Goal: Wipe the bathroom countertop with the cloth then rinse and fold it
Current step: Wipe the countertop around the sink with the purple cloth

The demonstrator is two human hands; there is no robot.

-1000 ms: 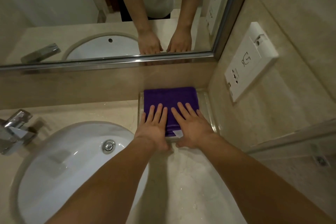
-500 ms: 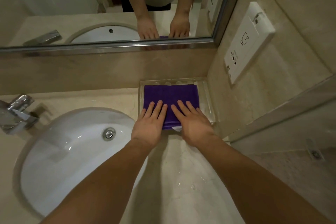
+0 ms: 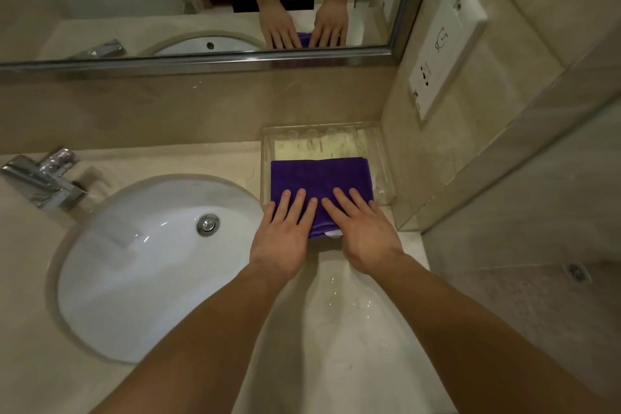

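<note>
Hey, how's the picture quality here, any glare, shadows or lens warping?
Head view: dim, warm light, nothing blown out; small glints on the sink and faucet; a soft shadow on the countertop just below the purple cloth; the wide-angle lens bows the mirror frame; the cloth looks sharp.

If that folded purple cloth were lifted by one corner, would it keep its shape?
Probably not: the purple cloth looks soft, so it would likely droop and unfold. Possibly damp and heavier, given droplets on the countertop.
</note>
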